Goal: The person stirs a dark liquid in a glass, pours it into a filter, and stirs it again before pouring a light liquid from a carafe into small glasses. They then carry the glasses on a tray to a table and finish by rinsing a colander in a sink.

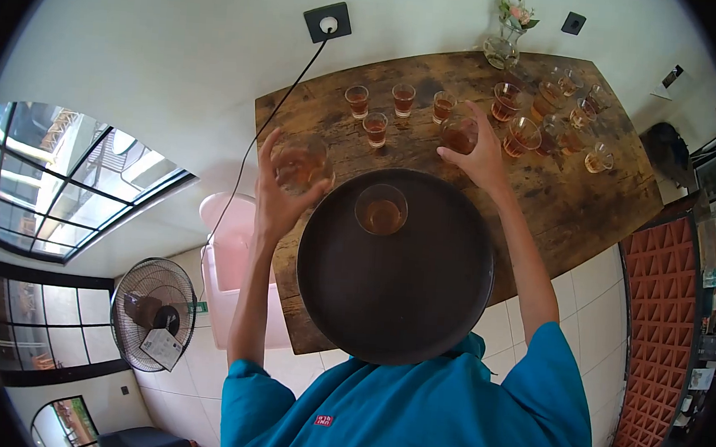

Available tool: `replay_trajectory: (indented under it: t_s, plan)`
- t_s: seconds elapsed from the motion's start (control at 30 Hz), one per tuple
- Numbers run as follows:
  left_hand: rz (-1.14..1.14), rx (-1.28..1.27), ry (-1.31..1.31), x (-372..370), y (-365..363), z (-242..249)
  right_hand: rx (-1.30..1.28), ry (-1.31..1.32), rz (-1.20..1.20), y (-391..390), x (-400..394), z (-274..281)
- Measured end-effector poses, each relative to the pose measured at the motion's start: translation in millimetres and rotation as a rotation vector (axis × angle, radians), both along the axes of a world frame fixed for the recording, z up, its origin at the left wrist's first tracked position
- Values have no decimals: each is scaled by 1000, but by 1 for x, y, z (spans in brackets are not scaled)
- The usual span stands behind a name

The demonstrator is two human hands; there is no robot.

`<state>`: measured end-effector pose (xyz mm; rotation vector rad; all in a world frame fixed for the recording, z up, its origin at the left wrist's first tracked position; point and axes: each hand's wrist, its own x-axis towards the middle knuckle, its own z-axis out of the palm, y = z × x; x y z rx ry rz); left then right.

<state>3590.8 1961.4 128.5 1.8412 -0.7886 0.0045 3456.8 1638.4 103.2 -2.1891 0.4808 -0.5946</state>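
Observation:
My left hand is wrapped around a large glass with reddish-brown liquid, left of the round dark tray. Between the thumb and fingers of my right hand is a smaller glass of amber liquid, above the tray's upper right edge. One glass with some brown liquid stands on the upper part of the tray. Small filled glasses stand on the wooden table beyond the tray, and several more cups are grouped to the right of my right hand.
A glass vase with flowers stands at the table's back edge. A black cord hangs from a wall socket across the table's left corner. Left of the table are a pink chair and a standing fan.

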Motion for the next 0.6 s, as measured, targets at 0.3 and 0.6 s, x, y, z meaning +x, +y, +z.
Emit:
replay_trajectory:
  t_s: [0.3,0.6]
  plan:
    - [57,25,33,41,-42,-41,-354,-143,187,101,-33,30]
    - [205,106,-51,20,-28,-75,-46,40,419,135,-31,17]
